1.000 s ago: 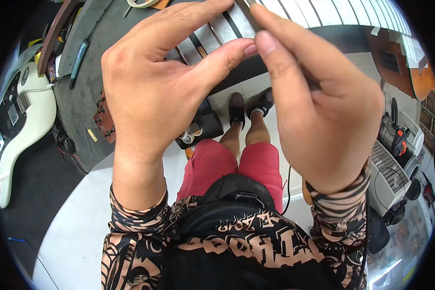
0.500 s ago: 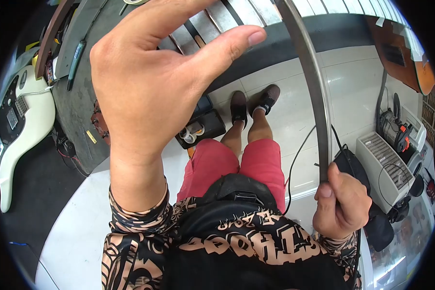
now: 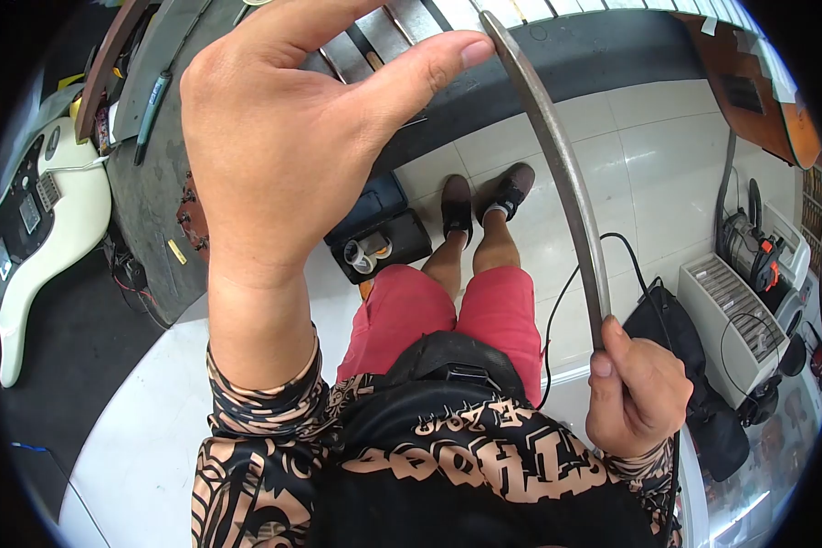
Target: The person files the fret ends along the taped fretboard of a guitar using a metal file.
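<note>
A long, narrow grey metal file [image 3: 562,164] slants from the top centre down to the right. My right hand [image 3: 637,393] is closed round its lower end, thumb and index finger pinching it. The upper tip lies beside the thumb of my left hand [image 3: 288,146]. That thumb is stretched out and the other fingers run past the top edge of the view, over a fretted neck [image 3: 411,27] with pale and dark strips. What those fingertips touch is hidden.
A cream electric guitar [image 3: 73,192] lies at the left. A dark round table [image 3: 146,210] carries a teal marker [image 3: 152,114]. Small black box [image 3: 402,237] holds rolls. An orange-brown guitar [image 3: 758,110] and a white slotted case [image 3: 726,301] are on the right.
My right hand has moved from beside my left thumb down to the lower right, bringing the file into view. Since the middle frame, the file's upper tip has come nearer the left thumb.
</note>
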### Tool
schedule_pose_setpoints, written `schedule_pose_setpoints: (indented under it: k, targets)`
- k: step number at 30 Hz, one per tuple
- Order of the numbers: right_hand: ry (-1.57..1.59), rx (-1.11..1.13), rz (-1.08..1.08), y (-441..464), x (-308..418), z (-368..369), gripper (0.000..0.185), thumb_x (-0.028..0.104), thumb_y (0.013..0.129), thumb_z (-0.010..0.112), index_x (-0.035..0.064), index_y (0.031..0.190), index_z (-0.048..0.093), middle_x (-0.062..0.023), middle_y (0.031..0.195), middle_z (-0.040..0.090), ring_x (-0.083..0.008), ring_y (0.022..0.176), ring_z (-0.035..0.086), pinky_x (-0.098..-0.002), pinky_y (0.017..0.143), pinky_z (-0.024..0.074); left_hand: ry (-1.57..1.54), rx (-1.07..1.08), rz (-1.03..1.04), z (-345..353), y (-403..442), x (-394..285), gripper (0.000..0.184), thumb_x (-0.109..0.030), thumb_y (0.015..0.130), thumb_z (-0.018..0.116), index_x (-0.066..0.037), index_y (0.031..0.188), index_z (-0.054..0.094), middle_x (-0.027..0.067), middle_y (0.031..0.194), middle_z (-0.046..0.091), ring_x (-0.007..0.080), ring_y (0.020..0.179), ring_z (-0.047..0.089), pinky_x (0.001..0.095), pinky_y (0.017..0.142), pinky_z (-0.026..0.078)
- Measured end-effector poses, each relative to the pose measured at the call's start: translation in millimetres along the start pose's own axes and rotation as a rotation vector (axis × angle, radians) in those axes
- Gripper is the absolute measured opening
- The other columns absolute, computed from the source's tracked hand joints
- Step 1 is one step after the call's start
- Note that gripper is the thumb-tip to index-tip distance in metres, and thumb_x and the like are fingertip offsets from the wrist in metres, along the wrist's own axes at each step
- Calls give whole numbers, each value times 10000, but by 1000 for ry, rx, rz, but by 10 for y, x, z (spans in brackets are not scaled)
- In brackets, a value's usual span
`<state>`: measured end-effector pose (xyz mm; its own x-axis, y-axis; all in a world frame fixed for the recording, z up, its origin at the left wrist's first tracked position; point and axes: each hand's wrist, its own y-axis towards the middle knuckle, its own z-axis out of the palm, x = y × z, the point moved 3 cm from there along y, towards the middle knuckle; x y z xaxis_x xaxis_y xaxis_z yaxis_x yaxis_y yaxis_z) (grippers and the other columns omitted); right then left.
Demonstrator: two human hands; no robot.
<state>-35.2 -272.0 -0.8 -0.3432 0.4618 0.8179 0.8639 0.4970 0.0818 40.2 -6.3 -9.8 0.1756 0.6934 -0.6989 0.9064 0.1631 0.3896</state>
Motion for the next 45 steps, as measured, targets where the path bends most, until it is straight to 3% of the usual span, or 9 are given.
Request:
schedule_pose_setpoints:
  k: [10, 15, 20, 23, 28, 35, 40, 41, 45]
  targets:
    - [-47, -13, 34, 365, 89, 87, 436, -87, 734, 727, 18, 1157, 709, -76, 615, 618, -175, 451, 556, -300, 471, 461, -107, 29, 30, -7, 1, 193, 427, -91, 689, 886, 54, 1059, 730, 188, 971, 740, 177, 896, 705, 268, 828, 530]
    - [-45, -128, 17, 1153, 124, 397, 273, 36, 905, 691, 81, 1171, 730, -66, 849, 747, -13, 681, 580, -194, 615, 463, -7, -9, -7, 4, -11, 11, 424, -74, 684, 886, 54, 1057, 729, 182, 964, 741, 174, 887, 704, 264, 813, 536]
    - [-13, -99, 8, 928, 40, 319, 283, 11, 899, 673, 41, 1177, 716, -57, 769, 718, -28, 608, 564, -201, 573, 453, 9, -19, -20, 21, -5, 69, 434, -73, 673, 894, 57, 1053, 729, 188, 960, 740, 177, 880, 706, 271, 808, 541]
    - [-5, -6, 51, 367, -56, 172, 444, -98, 721, 735, -4, 1154, 710, -133, 706, 690, -163, 483, 606, -259, 493, 476, -225, -24, 17, 15, -15, 233, 439, -69, 666, 896, 61, 1051, 729, 195, 955, 738, 182, 873, 708, 274, 806, 542]
    - [19, 31, 62, 354, -46, 164, 302, -94, 844, 628, -73, 1140, 688, -154, 752, 716, -131, 610, 647, -223, 591, 485, -7, -22, 75, 9, 4, 40, 433, -64, 668, 891, 61, 1050, 729, 194, 958, 739, 186, 874, 708, 273, 811, 539]
    - [-148, -205, -28, 1360, 162, 409, 266, 74, 901, 699, 116, 1162, 733, -75, 961, 760, -64, 728, 662, -201, 668, 503, -217, -19, -102, 23, -10, 180, 443, -55, 672, 889, 60, 1067, 724, 176, 977, 741, 177, 892, 703, 272, 821, 539]
    - [-89, 64, 85, 506, 70, 176, 335, -74, 848, 650, -32, 1178, 690, -161, 829, 736, -131, 648, 685, -239, 633, 516, -181, -9, -12, 27, -4, 196, 447, -61, 671, 890, 66, 1065, 721, 194, 960, 737, 193, 884, 711, 282, 812, 547]
    - [-106, 41, -29, 300, -28, 157, 480, -88, 707, 749, -9, 1177, 694, -126, 643, 650, -153, 443, 549, -277, 448, 438, -247, -14, -22, 17, -6, 200, 447, -62, 670, 891, 68, 1063, 721, 196, 957, 737, 195, 881, 712, 283, 810, 548]
    - [-79, -56, -26, 355, 28, 193, 440, -87, 714, 737, -5, 1146, 707, -109, 626, 628, -172, 445, 541, -282, 457, 442, -91, 7, 2, 21, -9, 203, 446, -65, 666, 893, 69, 1057, 723, 202, 952, 735, 199, 878, 713, 286, 807, 550]
